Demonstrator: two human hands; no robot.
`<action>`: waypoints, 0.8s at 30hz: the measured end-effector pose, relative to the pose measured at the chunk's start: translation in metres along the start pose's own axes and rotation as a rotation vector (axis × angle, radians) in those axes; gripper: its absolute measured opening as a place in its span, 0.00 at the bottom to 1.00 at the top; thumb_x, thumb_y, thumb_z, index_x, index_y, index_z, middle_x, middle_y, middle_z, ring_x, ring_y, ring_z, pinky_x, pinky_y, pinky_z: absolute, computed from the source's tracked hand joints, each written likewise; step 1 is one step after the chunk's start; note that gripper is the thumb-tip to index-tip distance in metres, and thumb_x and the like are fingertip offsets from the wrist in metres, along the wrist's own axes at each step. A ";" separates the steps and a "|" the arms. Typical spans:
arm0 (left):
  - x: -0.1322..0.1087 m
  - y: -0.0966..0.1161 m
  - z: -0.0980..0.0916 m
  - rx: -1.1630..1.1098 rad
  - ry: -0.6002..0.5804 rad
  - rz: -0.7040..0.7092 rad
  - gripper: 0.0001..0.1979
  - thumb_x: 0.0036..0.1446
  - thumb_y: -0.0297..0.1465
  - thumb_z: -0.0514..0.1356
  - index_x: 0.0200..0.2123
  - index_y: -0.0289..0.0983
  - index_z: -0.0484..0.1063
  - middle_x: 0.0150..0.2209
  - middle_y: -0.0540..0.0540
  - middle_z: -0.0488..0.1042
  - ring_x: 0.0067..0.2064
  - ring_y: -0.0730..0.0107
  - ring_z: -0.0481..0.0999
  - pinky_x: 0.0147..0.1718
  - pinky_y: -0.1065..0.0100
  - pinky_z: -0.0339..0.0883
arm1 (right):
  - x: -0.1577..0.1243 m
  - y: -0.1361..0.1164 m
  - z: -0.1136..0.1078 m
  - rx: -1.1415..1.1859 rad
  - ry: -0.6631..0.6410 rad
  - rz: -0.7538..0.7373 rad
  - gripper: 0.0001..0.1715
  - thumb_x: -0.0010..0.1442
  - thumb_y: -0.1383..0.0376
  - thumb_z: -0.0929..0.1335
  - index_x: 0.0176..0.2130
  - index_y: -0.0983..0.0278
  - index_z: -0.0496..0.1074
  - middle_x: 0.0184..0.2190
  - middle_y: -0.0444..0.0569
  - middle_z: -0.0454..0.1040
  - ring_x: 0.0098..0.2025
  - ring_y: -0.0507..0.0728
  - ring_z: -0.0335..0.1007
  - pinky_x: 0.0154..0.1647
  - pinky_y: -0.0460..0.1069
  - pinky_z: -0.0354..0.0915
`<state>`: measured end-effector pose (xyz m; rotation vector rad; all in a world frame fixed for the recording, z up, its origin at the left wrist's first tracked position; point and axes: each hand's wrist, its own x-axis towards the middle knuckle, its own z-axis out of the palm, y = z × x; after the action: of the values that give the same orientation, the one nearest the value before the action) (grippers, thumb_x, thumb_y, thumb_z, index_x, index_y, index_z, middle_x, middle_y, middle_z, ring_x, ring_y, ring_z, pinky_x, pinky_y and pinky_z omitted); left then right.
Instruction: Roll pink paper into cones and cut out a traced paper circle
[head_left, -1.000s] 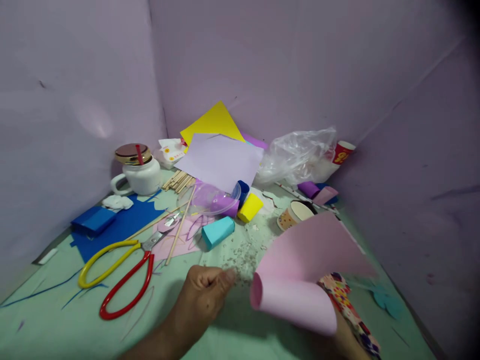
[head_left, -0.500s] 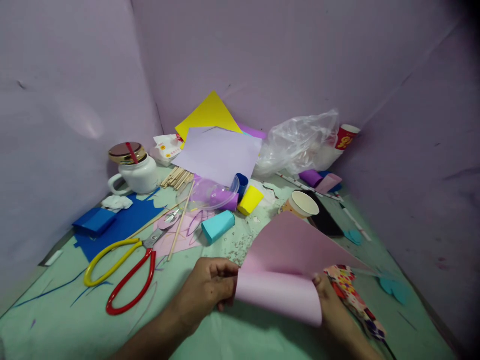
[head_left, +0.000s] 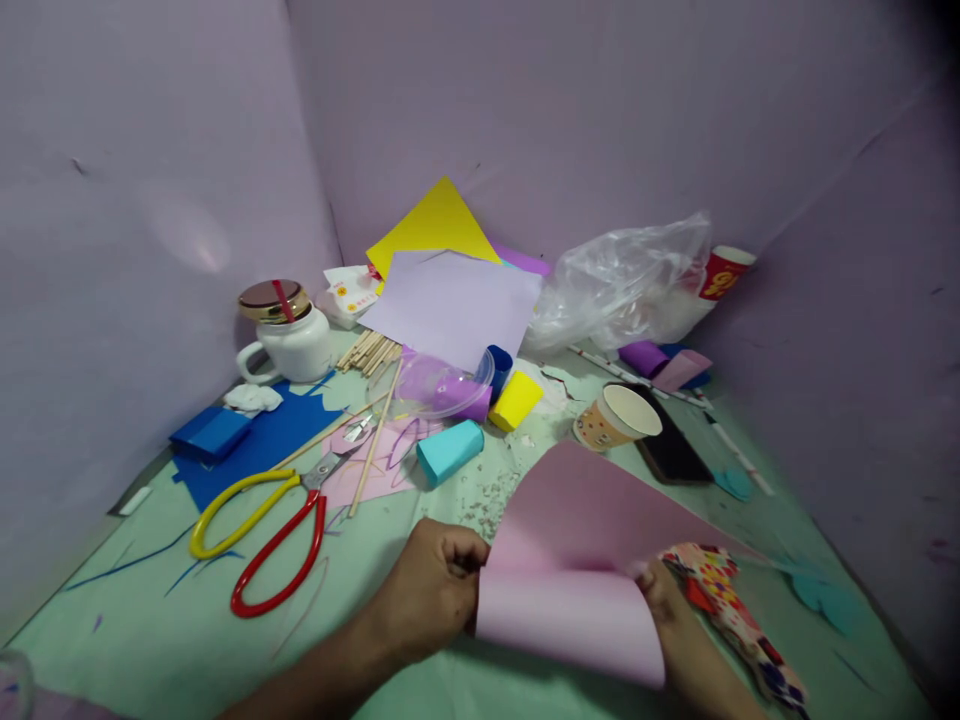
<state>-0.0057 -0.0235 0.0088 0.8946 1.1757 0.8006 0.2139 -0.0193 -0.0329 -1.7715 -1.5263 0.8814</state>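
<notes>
A pink sheet of paper (head_left: 570, 625) is curled over at its near edge, while its far part rises flat and tilted. My left hand (head_left: 442, 590) pinches the left end of the curl, fingers closed. On the right end, my right hand (head_left: 664, 605) grips the sheet, its fingers partly hidden behind the paper. A glue gun with a flowery pattern (head_left: 727, 600) lies just beyond my right hand. Scissors with one yellow and one red handle (head_left: 315, 490) rest open to the left. A turquoise paper tube (head_left: 450, 452) and a paper cup (head_left: 619, 415) stand past the sheet.
Behind are a white lidded mug (head_left: 292, 345), wooden sticks (head_left: 367, 352), a lilac sheet (head_left: 457, 305), a yellow sheet (head_left: 442, 225) and a clear plastic bag (head_left: 615, 285). Blue paper (head_left: 300, 430) lies left, a black phone (head_left: 679, 445) right. Walls enclose the table's back and sides.
The pink sheet and both hands sit slightly lower in view, and the left fingers have tucked in at the curl. The whole scene has shifted a little right as the camera turned.
</notes>
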 end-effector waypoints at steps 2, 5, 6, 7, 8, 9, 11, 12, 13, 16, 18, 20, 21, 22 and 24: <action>0.000 -0.002 0.000 -0.001 -0.002 0.018 0.02 0.36 0.24 0.61 0.16 0.31 0.72 0.18 0.51 0.66 0.23 0.75 0.63 0.23 0.72 0.57 | 0.000 0.001 0.000 0.019 -0.022 0.021 0.34 0.53 0.37 0.57 0.22 0.62 0.64 0.21 0.50 0.68 0.24 0.57 0.61 0.26 0.52 0.62; 0.000 -0.004 0.000 -0.005 -0.001 0.031 0.02 0.35 0.24 0.61 0.16 0.31 0.72 0.18 0.51 0.67 0.24 0.74 0.64 0.23 0.72 0.56 | 0.000 -0.003 0.000 0.053 -0.045 0.029 0.33 0.54 0.38 0.57 0.24 0.63 0.66 0.24 0.52 0.71 0.27 0.59 0.65 0.29 0.53 0.65; 0.000 -0.004 0.000 -0.008 0.001 0.030 0.01 0.35 0.24 0.62 0.16 0.31 0.72 0.18 0.51 0.67 0.24 0.73 0.64 0.23 0.72 0.56 | 0.000 -0.006 -0.001 0.065 -0.052 0.029 0.33 0.53 0.37 0.58 0.25 0.63 0.66 0.25 0.52 0.71 0.28 0.60 0.66 0.31 0.53 0.65; 0.000 -0.004 0.001 -0.010 0.003 0.027 0.01 0.34 0.23 0.62 0.16 0.31 0.72 0.17 0.51 0.67 0.25 0.72 0.65 0.23 0.72 0.57 | -0.001 -0.009 -0.001 0.074 -0.055 0.027 0.34 0.52 0.37 0.58 0.25 0.63 0.67 0.25 0.53 0.72 0.29 0.60 0.67 0.32 0.53 0.66; 0.000 -0.003 0.001 -0.012 0.006 0.025 0.02 0.34 0.23 0.62 0.15 0.31 0.71 0.17 0.51 0.67 0.25 0.72 0.65 0.23 0.72 0.57 | -0.001 -0.013 -0.001 0.081 -0.057 0.025 0.34 0.51 0.36 0.59 0.25 0.63 0.67 0.26 0.53 0.72 0.29 0.60 0.66 0.32 0.53 0.66; 0.000 -0.003 0.001 -0.013 0.012 0.022 0.02 0.33 0.23 0.62 0.15 0.32 0.70 0.17 0.51 0.66 0.25 0.72 0.65 0.23 0.72 0.57 | -0.001 -0.017 -0.002 0.089 -0.061 0.022 0.35 0.50 0.35 0.59 0.25 0.63 0.68 0.26 0.53 0.72 0.28 0.60 0.66 0.31 0.53 0.66; -0.001 -0.002 0.002 -0.015 0.031 0.017 0.03 0.33 0.23 0.62 0.15 0.32 0.70 0.16 0.51 0.66 0.24 0.72 0.65 0.23 0.73 0.57 | 0.000 -0.024 -0.003 0.105 -0.076 0.015 0.37 0.49 0.33 0.57 0.24 0.63 0.68 0.24 0.52 0.71 0.24 0.57 0.62 0.29 0.52 0.65; -0.002 -0.001 0.002 -0.017 0.042 0.017 0.03 0.33 0.23 0.62 0.14 0.32 0.69 0.17 0.51 0.66 0.24 0.73 0.65 0.22 0.73 0.57 | 0.000 -0.027 -0.004 0.113 -0.081 0.009 0.38 0.49 0.32 0.56 0.23 0.63 0.68 0.23 0.52 0.70 0.23 0.57 0.61 0.27 0.52 0.65; -0.002 -0.001 0.003 -0.019 0.052 0.018 0.03 0.33 0.24 0.62 0.14 0.32 0.69 0.17 0.51 0.66 0.24 0.73 0.64 0.22 0.73 0.57 | 0.000 -0.029 -0.004 0.119 -0.084 0.004 0.39 0.48 0.32 0.56 0.22 0.62 0.67 0.22 0.51 0.69 0.22 0.56 0.60 0.26 0.51 0.65; -0.003 -0.001 0.004 -0.023 0.077 0.026 0.06 0.32 0.25 0.63 0.13 0.33 0.66 0.16 0.52 0.65 0.23 0.75 0.62 0.21 0.74 0.55 | -0.001 -0.031 -0.004 0.128 -0.093 -0.002 0.40 0.46 0.31 0.56 0.20 0.62 0.67 0.22 0.52 0.69 0.23 0.57 0.60 0.25 0.51 0.64; -0.003 -0.001 0.003 -0.018 0.082 0.026 0.07 0.31 0.25 0.63 0.13 0.34 0.65 0.16 0.52 0.65 0.22 0.75 0.61 0.20 0.74 0.54 | -0.002 -0.029 -0.004 0.131 -0.102 0.014 0.40 0.47 0.31 0.56 0.20 0.63 0.67 0.24 0.53 0.71 0.25 0.58 0.62 0.25 0.51 0.64; -0.002 0.000 0.002 0.000 0.072 0.023 0.07 0.31 0.25 0.62 0.13 0.34 0.64 0.16 0.52 0.64 0.22 0.75 0.61 0.20 0.74 0.53 | -0.002 -0.028 -0.004 0.137 -0.112 0.039 0.39 0.48 0.32 0.57 0.21 0.63 0.69 0.25 0.54 0.72 0.26 0.58 0.63 0.27 0.51 0.65; -0.002 0.001 0.001 0.011 0.061 0.022 0.07 0.31 0.25 0.62 0.13 0.34 0.64 0.17 0.51 0.64 0.22 0.75 0.61 0.20 0.74 0.52 | -0.002 -0.029 -0.004 0.143 -0.108 0.046 0.38 0.49 0.34 0.58 0.22 0.63 0.70 0.25 0.54 0.72 0.27 0.59 0.65 0.28 0.52 0.66; -0.002 0.002 0.000 0.024 0.047 0.023 0.07 0.32 0.25 0.61 0.13 0.34 0.64 0.17 0.51 0.64 0.23 0.75 0.61 0.20 0.74 0.53 | -0.002 -0.032 -0.004 0.154 -0.104 0.045 0.36 0.49 0.35 0.60 0.23 0.64 0.71 0.25 0.54 0.73 0.28 0.59 0.66 0.30 0.52 0.66; -0.002 0.003 -0.001 0.050 0.001 0.029 0.07 0.33 0.26 0.61 0.13 0.34 0.64 0.18 0.51 0.65 0.23 0.74 0.63 0.21 0.73 0.54 | -0.002 -0.042 -0.003 0.219 -0.138 0.025 0.30 0.48 0.40 0.65 0.24 0.64 0.73 0.25 0.53 0.74 0.29 0.60 0.68 0.32 0.53 0.67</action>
<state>-0.0073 -0.0238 0.0126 0.9544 1.1902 0.7978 0.1921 -0.0160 0.0026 -1.6030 -1.4332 1.1585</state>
